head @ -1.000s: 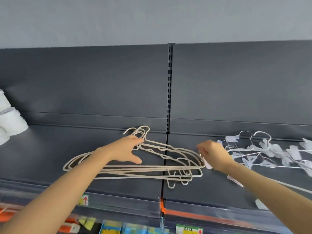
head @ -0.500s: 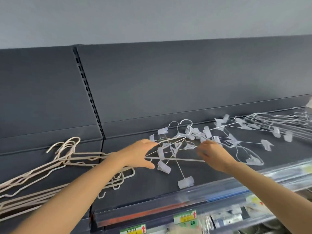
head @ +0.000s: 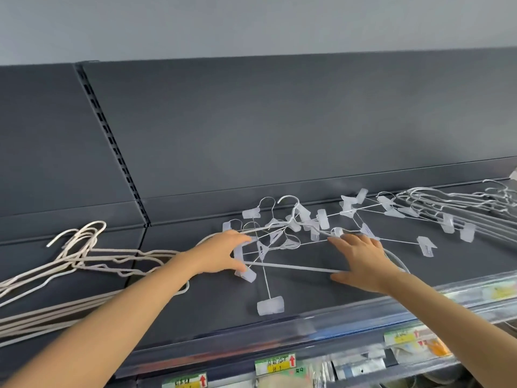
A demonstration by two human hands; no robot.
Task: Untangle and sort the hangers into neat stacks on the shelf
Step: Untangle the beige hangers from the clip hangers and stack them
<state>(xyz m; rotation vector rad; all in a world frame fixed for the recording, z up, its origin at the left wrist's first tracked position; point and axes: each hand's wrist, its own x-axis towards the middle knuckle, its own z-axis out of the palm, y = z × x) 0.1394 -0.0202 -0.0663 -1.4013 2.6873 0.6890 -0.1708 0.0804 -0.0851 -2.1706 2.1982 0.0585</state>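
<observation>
A tangle of white clip hangers (head: 282, 231) lies mid-shelf on the dark grey shelf (head: 321, 292). My left hand (head: 221, 254) grips the left end of one clip hanger, with fingers and thumb around its clear clip. My right hand (head: 361, 260) lies palm down, fingers spread, on the right side of the tangle, over the end of a white bar (head: 291, 266). One clip (head: 270, 305) hangs toward the shelf's front edge. A stack of cream hangers (head: 84, 256) lies at the left. A row of thin grey wire hangers (head: 458, 204) lies at the far right.
The shelf has a clear plastic front lip (head: 279, 340) with price labels (head: 275, 364) below it. A slotted upright (head: 112, 141) divides the back panel. Packaged goods (head: 419, 348) show on the lower shelf at the bottom right.
The view swung right from the cream hangers to the clip hangers. Both hands moved onto the tangle. My left hand took hold of a clip end and my right hand spread flat.
</observation>
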